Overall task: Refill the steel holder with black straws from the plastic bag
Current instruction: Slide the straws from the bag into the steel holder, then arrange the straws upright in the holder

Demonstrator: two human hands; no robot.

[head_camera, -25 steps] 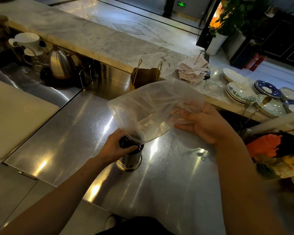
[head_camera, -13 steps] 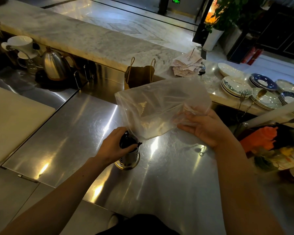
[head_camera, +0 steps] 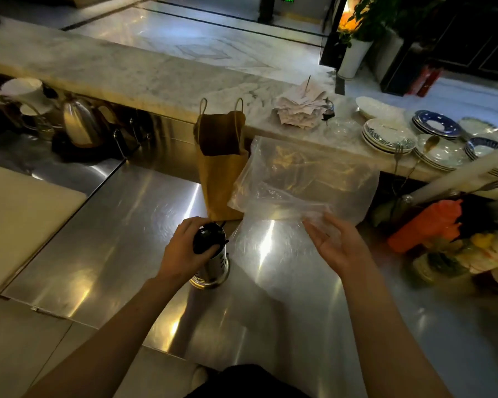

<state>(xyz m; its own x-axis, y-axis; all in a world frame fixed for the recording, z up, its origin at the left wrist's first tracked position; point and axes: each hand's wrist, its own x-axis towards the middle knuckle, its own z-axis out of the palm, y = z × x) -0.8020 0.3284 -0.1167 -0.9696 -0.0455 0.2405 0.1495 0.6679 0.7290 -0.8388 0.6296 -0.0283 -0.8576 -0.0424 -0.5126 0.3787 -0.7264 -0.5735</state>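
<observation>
Steel Holder and Black Straws: Counter Stock

One steel holder [head_camera: 212,268] is standing upright at centre frame on the steel counter [head_camera: 121,231], holding one bundle of black straws [head_camera: 207,239]. One left hand [head_camera: 181,254] is curling round the straw tops, clamped on them. One clear plastic bag [head_camera: 305,179] is hanging right of centre, contents not discernible. One right hand [head_camera: 338,248] is lying palm-up below it, fingers spread apart, tips touching its lower edge. One brown paper bag [head_camera: 222,179] is standing open just behind the holder, its inside dark. One kettle [head_camera: 81,126] is sitting upper left. Plates [head_camera: 385,136] are sitting in stacks upper right, count unclear.
</observation>
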